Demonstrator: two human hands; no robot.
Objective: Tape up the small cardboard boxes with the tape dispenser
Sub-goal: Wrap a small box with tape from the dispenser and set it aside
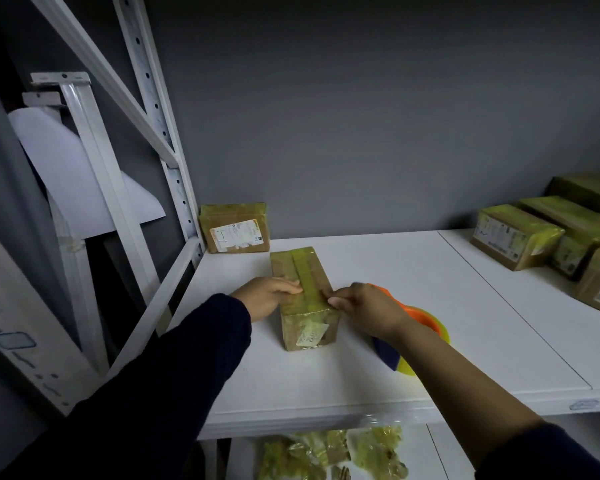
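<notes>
Brown box (pixel 300 292), orange-yellow tape dispenser (pixel 426 320)

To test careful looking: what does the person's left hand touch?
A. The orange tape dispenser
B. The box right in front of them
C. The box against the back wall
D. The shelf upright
B: the left hand rests on the near box, at its left side; the right hand holds the tape dispenser.
</notes>
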